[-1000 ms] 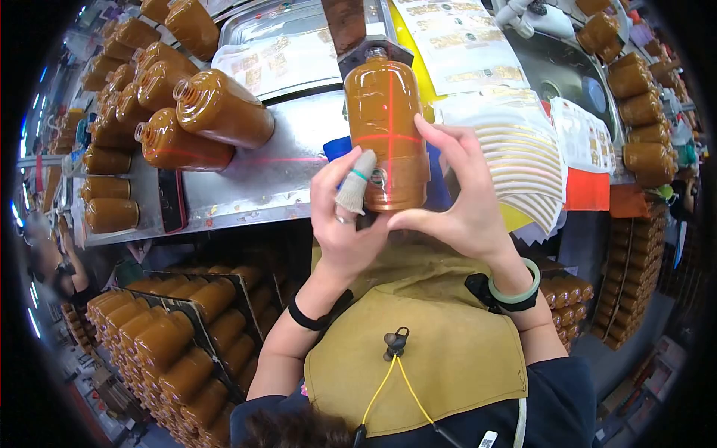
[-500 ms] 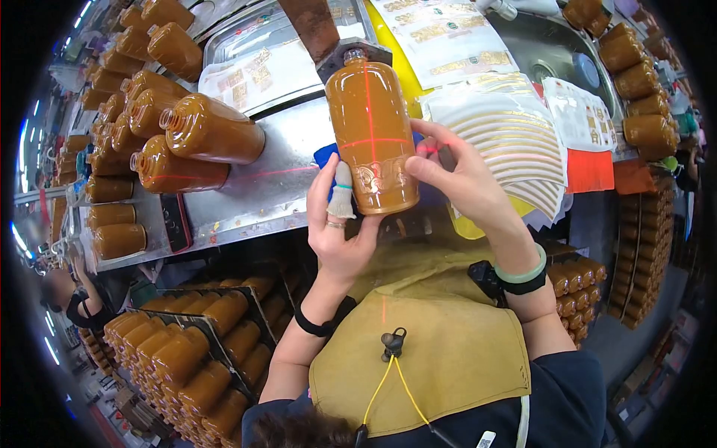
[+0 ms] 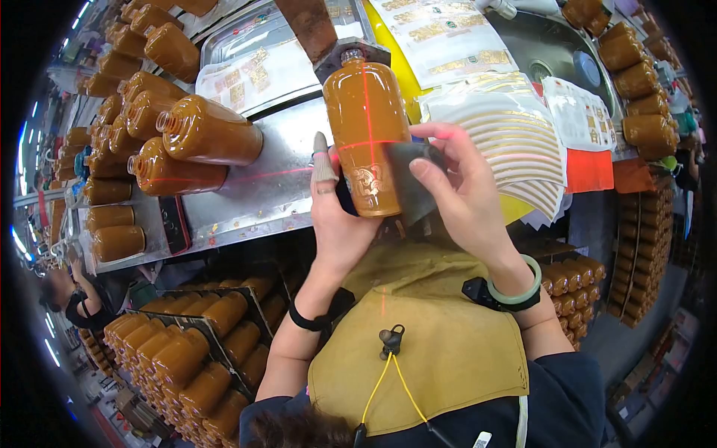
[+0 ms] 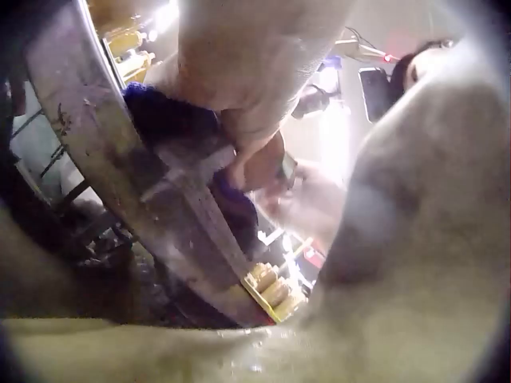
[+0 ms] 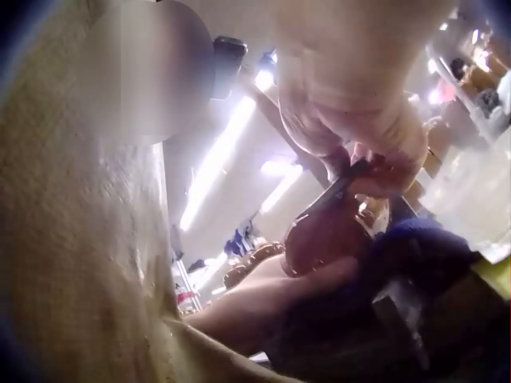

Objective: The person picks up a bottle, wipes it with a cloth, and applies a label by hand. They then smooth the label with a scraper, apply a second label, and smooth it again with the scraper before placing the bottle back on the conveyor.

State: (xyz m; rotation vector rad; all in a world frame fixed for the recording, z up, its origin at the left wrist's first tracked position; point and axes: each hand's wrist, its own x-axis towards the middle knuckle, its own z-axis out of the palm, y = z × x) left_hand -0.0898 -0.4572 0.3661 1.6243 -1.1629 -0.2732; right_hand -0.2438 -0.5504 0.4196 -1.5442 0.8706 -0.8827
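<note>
A glossy brown bottle lies with its neck at a metal bracket. Red light lines cross its side, and a gold patterned decal shows near its base. My left hand holds the bottle's lower left side, thumb by the base; a pale fabric cover is on one finger. Between the thumb and fingers of my right hand is a dark, thin, flat scraper-like piece, lying over the bottle's lower right side. In the right wrist view, the dark piece meets the bottle.
Brown bottles crowd the bench on the left, near a phone. Decal sheets and a fanned stack of sheets lie to the right, beside a sink. Racks of bottles stand below.
The bottle has turned, bringing the gold decal to its upper face. My right hand has brought the dark flat piece onto the bottle's side. One left finger has moved off the bottle's face.
</note>
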